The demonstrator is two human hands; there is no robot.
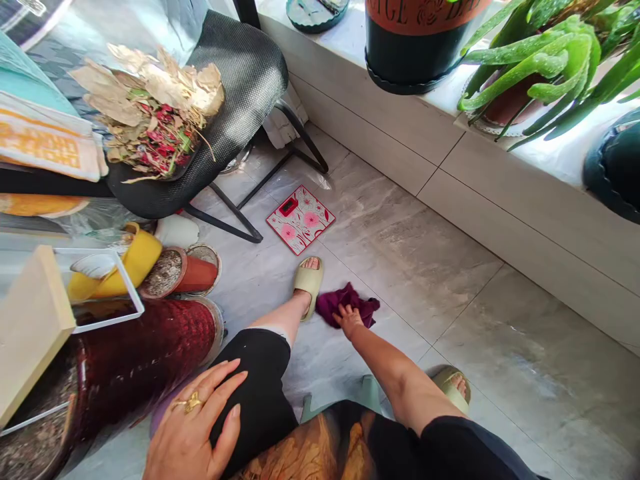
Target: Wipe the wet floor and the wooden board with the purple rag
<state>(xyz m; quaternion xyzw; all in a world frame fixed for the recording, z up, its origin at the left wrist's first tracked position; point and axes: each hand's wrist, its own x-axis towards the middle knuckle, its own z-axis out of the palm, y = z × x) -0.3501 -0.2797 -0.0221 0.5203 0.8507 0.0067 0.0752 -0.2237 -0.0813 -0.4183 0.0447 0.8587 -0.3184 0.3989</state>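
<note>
Cloth down on the tiles, right hand spread on top

Closest in, we have the left hand (200,420), and it's carrying nothing: fingers loosely parted, gold ring (191,402) showing, poised over the black shorts (257,377) at the left thigh. Beyond it, a pale green stool (371,392) peeks out below the body, with the right slipper (453,387) off to the side. And here's the action! The right hand (351,321) reaches down between the feet, fingers fanned across a crumpled purple cloth (349,297) on the grey floor (400,233). Contact, yes; whether the palm grips a fold underneath, I can't tell.

So where do we stand? I'd call this wiping under way and unfinished, with the cloth bunched just beside the left slipper (309,283). Pale marks (535,373) show on the tiles to the right, though dirt, damp or plain glare is anyone's guess. Which tiles are already done, the view won't say.

Farther on, a flowered scale (301,220) sits on the floor, covering its patch. Past that, the black chair (250,80) bears a dry leaf heap (160,127), and potted plants line the ledge (360,123), all apart from the hands
</note>
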